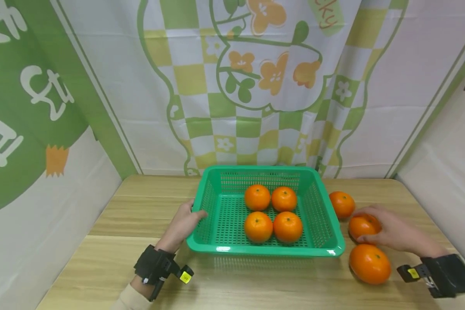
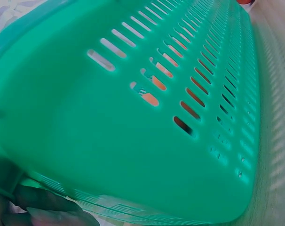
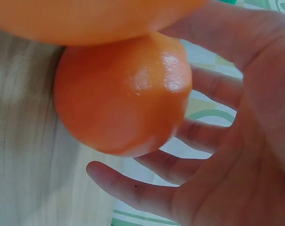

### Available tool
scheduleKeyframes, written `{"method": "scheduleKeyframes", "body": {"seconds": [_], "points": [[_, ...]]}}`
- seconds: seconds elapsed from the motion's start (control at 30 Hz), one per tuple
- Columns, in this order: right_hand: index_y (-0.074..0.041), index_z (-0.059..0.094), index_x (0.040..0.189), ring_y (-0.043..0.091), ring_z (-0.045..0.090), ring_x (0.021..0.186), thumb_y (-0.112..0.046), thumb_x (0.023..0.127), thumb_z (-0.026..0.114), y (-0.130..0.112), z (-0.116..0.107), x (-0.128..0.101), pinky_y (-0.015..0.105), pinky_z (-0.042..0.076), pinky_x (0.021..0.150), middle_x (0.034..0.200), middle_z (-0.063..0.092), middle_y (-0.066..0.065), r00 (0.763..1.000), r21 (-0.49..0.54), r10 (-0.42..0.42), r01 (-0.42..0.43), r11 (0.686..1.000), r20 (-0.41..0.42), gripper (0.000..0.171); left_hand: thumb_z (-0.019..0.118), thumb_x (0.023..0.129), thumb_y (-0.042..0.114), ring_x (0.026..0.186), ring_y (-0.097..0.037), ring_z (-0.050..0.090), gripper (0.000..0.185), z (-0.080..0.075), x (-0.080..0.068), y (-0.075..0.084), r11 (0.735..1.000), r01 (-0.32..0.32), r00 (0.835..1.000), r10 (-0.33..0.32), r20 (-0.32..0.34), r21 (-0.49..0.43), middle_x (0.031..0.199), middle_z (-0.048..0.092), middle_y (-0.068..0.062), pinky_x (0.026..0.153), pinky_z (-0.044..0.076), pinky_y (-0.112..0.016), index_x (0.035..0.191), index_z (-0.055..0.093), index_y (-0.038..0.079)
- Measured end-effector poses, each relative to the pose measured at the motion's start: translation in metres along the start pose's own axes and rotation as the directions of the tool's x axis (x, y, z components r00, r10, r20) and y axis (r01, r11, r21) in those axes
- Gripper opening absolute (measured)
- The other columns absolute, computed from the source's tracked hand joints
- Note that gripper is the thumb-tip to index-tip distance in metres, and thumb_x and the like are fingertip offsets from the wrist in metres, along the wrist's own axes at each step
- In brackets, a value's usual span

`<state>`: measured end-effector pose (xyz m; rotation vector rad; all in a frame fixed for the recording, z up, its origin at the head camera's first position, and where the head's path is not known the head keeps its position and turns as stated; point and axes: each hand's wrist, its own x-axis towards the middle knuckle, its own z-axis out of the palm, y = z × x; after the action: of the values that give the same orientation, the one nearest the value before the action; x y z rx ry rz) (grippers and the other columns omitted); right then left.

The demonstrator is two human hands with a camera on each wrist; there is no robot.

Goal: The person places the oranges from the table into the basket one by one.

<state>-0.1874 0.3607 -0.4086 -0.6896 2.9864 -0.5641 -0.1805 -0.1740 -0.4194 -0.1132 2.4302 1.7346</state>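
The basket [image 1: 265,250] in the left hand [image 1: 183,226] is green, the fruit [image 1: 363,224] in the right hand [image 1: 391,228] orange; table [image 1: 275,286] beneath, tan wood-grain; cloth [image 1: 217,125] beyond, green-yellow-white checked.

At six o'clock, a green rectangular slotted plastic basket [image 1: 271,249], smooth with a glossy rim. The round orange fruits [image 1: 258,227] inside it look shiny; at four o'clock, more glossy round orange fruits [image 1: 370,264], one faintly dimpled. Beneath, a pale brown wood-grain tabletop [image 1: 263,286], softly sheened. At twelve o'clock, creased, matt green-and-white checked cloth [image 1: 252,127].

Green-and-white printed cloth [image 1: 252,97] hangs behind a wood-grain table [image 1: 147,204].
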Motion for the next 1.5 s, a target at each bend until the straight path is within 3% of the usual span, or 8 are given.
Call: {"method": "scheduleKeyframes", "body": {"seconds": [0.73,1.07,1.3,1.5], "points": [[-0.007,0.064,0.134,0.043,0.066,0.113,-0.038,0.078,0.090,0.000,0.007,0.005,0.065,0.056,0.088,0.134,0.064,0.029,0.997,0.034,0.061,-0.062,0.997,0.050,0.069,0.053,0.100,0.011,0.109,-0.033,0.073,0.052,-0.001,0.004,-0.001,1.000,0.004,1.000,-0.004,-0.003,0.011,0.136,0.064,-0.028,0.087,0.064,-0.048,0.150,0.047,-0.005],[-0.009,0.061,0.133,0.022,0.064,0.099,-0.032,0.081,0.088,0.007,0.011,0.007,0.039,0.053,0.076,0.127,0.069,0.019,0.996,0.111,0.060,-0.066,0.992,0.062,0.063,0.054,0.099,0.011,0.107,-0.033,0.074,0.052,-0.001,0.004,0.001,1.000,0.003,1.000,-0.003,-0.002,-0.002,0.134,0.066,-0.028,0.087,0.064,-0.048,0.148,0.047,-0.005],[-0.003,0.058,0.137,0.017,0.062,0.093,-0.026,0.082,0.086,0.013,0.016,0.007,0.034,0.051,0.073,0.120,0.070,0.016,0.991,0.141,0.103,-0.113,0.984,0.080,0.066,0.054,0.100,0.011,0.107,-0.033,0.074,0.052,0.000,0.003,0.000,1.000,0.000,1.000,0.000,0.001,0.003,0.134,0.066,-0.028,0.086,0.064,-0.048,0.149,0.047,-0.004],[-0.006,0.058,0.135,0.016,0.061,0.093,-0.025,0.080,0.086,0.015,0.019,0.007,0.034,0.050,0.074,0.120,0.070,0.012,0.990,0.163,0.115,-0.127,0.978,0.082,0.065,0.054,0.100,0.011,0.105,-0.032,0.074,0.052,-0.001,0.003,0.001,1.000,0.000,1.000,0.000,0.001,-0.001,0.132,0.066,-0.028,0.086,0.064,-0.047,0.149,0.046,-0.005]]}}
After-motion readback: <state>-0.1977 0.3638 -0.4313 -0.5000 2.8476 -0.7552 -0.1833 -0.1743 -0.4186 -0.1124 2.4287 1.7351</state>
